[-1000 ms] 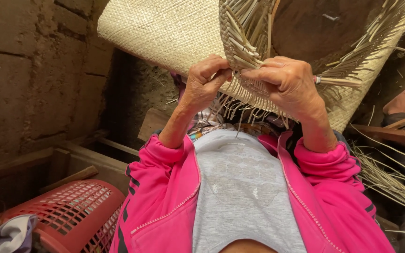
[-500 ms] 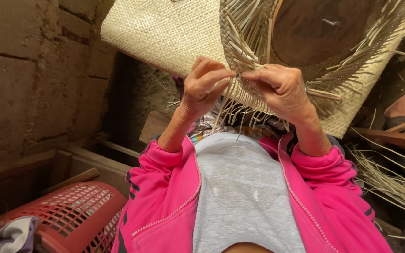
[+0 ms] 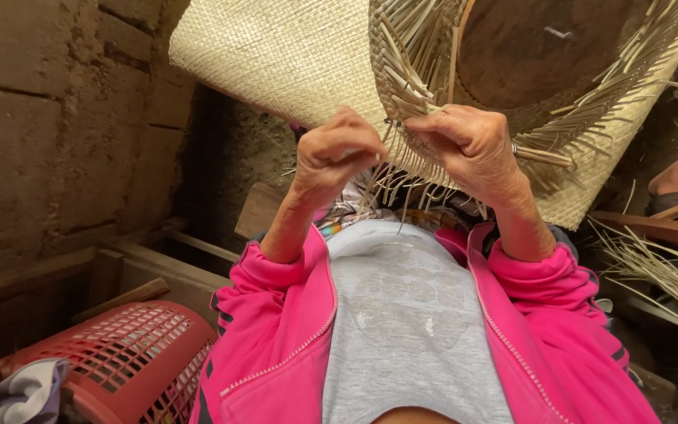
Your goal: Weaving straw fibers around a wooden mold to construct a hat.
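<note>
Both hands are up at the woven straw hat (image 3: pixel 292 63), held raised in front of the chest. The left hand (image 3: pixel 337 157) is curled tight, pinching loose straw strands (image 3: pixel 402 94) at the unfinished edge; the right hand (image 3: pixel 472 145) grips the same fringe, fingers closed. A red plastic basket (image 3: pixel 131 357) sits lower left.

No packages, labels, signs or screens show here.

Lighting: soft daylight, brightest on woven straw mat (image 3: pixel 276 63); deep shadow directly below it; edges bowed by wide-angle lens; focus sharp.
</note>
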